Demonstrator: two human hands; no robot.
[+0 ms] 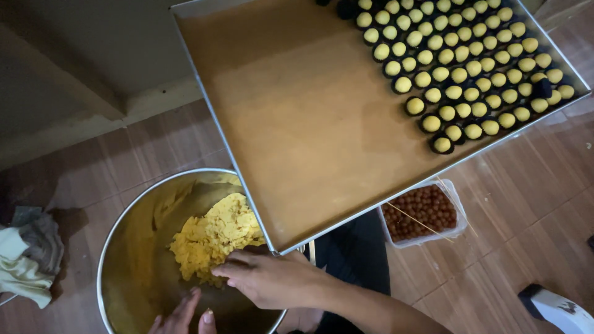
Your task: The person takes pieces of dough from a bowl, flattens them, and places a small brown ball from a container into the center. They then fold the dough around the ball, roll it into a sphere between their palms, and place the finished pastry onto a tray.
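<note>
1. Near the left of the scene, a large round metal bowl stands on the brown tiled floor and holds a crumbly heap of yellow dough against its far right wall.
2. Right hand reaches into the bowl from the right, fingers lightly curled and touching the near edge of the dough; whether this grip has closed on any dough I cannot tell.
3. Left hand sits at the near rim inside the bowl, only its fingertips in view, spread loosely and holding nothing visible.
4. Over the bowl's right side lies a wide metal tray lined with brown paper; its far right part carries rows of small yellow balls in dark cups.
5. Just beyond the tray's near right edge, a small clear plastic tub holds brown balls.
6. At far left, a crumpled cloth lies on the floor.
</note>
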